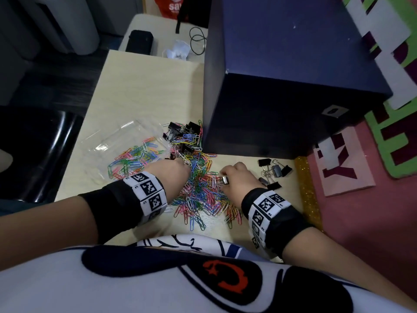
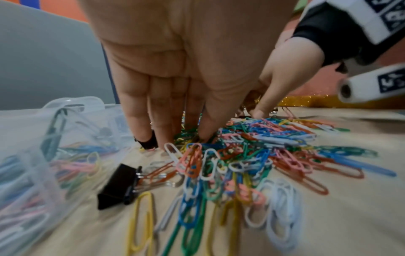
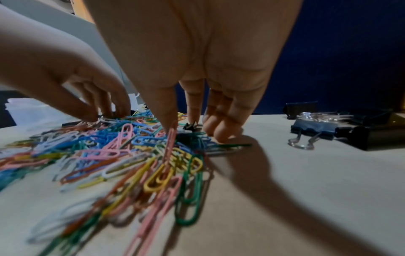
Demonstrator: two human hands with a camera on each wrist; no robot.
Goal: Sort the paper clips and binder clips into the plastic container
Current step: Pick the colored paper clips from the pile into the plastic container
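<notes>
Reaching into the paper clips (image 1: 200,195) on the pale wooden desk (image 1: 144,91), left hand (image 1: 169,170) spread; right hand (image 1: 239,177) pinches a binder clip (image 1: 223,180); red bag (image 1: 172,6) reads "sa".

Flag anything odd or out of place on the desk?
Only the expected mess: loose paper clips heaped on the desk beside the plastic container, binder clips in a separate cluster at right. Nothing looks damaged.

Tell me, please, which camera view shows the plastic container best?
The head view: the whole clear plastic container shows from above, with coloured paper clips inside. The left wrist view shows only its blurred near wall at close range; the right wrist view shows only a faint blur behind the left hand.
</notes>
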